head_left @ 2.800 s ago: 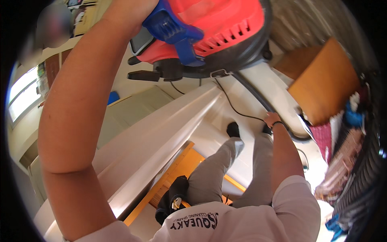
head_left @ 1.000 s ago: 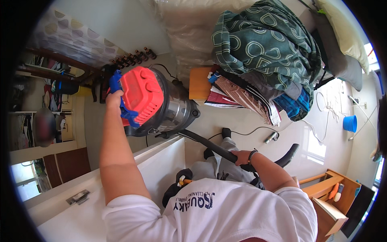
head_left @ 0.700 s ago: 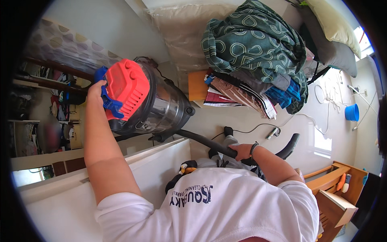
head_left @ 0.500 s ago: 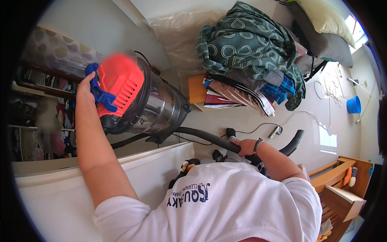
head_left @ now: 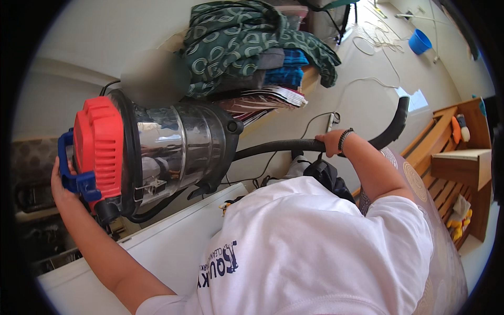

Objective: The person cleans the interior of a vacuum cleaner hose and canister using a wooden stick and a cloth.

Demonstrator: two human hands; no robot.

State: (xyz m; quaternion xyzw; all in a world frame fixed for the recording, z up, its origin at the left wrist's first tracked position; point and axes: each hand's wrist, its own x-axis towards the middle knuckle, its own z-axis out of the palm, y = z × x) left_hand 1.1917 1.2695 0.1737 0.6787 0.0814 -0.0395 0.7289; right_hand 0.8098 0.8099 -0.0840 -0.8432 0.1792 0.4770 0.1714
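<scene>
A drum vacuum cleaner [head_left: 163,142] with a clear tank, black rims and a red top [head_left: 97,139] lies tilted on its side at the left. My left hand [head_left: 63,181] is closed round the blue handle [head_left: 67,168] on its red top; part of the fingers is hidden behind the handle. From the tank's lower side a black vacuum hose [head_left: 278,146] runs right to a curved wand end [head_left: 398,123]. My right hand [head_left: 331,142] grips that hose near its middle, with a dark bracelet at the wrist.
Folded clothes and a green patterned cloth [head_left: 226,47] are piled beyond the vacuum. A white cabinet top [head_left: 157,252] runs close below it. Cords [head_left: 265,168] trail over the floor. A blue bucket [head_left: 419,42] stands far right, above a wooden bed frame [head_left: 441,123].
The vacuum has shifted left and lower in the view, tipped more sideways, with my left hand still on its handle. My right hand and the hose have risen in view. The camera has also turned.
</scene>
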